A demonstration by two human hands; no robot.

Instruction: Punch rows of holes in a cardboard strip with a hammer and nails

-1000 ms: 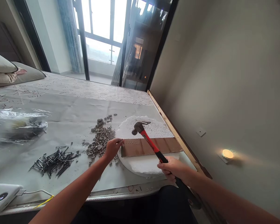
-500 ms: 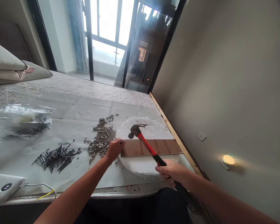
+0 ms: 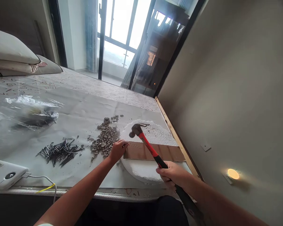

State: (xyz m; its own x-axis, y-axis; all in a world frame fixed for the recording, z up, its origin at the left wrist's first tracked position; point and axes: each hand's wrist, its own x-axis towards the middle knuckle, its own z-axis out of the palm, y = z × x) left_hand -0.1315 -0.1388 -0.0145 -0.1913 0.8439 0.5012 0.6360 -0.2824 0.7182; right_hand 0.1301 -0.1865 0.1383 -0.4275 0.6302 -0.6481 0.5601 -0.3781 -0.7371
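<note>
My right hand (image 3: 171, 174) is wrapped round the black grip of a claw hammer (image 3: 148, 144) with a red and black handle. The hammer's head is up over a brown wooden board (image 3: 159, 152), tilted to the left. At the board's upper left corner, my left hand (image 3: 119, 150) is closed in a pinch on what looks like a nail, mostly hidden by the fingertips. Small pale dots run along the board's upper left edge. Under the board is a round white foam slab (image 3: 141, 171), its far part rough and pitted. A heap of dark nails (image 3: 60, 151) lies to the left.
Grey rubble (image 3: 106, 139) is piled beside my left hand. Farther left are a clear plastic bag (image 3: 37, 114) with dark contents and a white power bank (image 3: 8, 174) with a cable. A wooden edge strip (image 3: 172, 125) runs along the wall on the right.
The view has shifted slightly, moving the scene a little to the right. My left hand stays at the board's corner, and the hammer remains raised above the board.
</note>
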